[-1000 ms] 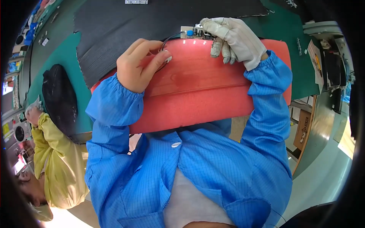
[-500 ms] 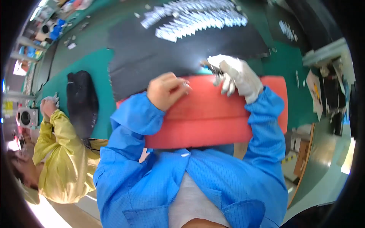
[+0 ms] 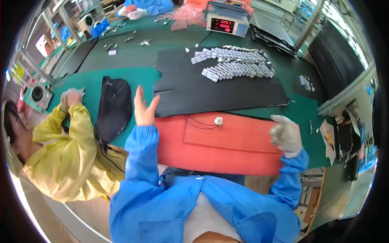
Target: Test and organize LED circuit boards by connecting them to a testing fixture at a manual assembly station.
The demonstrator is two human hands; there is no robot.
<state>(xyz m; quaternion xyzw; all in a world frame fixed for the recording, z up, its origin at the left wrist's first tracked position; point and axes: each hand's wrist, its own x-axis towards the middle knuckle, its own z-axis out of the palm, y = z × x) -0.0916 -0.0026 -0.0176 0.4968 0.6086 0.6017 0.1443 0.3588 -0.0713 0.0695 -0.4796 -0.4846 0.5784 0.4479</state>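
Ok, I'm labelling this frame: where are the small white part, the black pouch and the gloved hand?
small white part (image 3: 218, 120), head view, its middle.
black pouch (image 3: 114, 108), head view, its centre.
right hand (image 3: 286, 136), head view, glove's back.

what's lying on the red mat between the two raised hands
In the head view, a small white part with thin black wires lies on the red mat, between the bare left hand and the gloved right hand.

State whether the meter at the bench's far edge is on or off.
On: the meter shows lit red digits on its front display.
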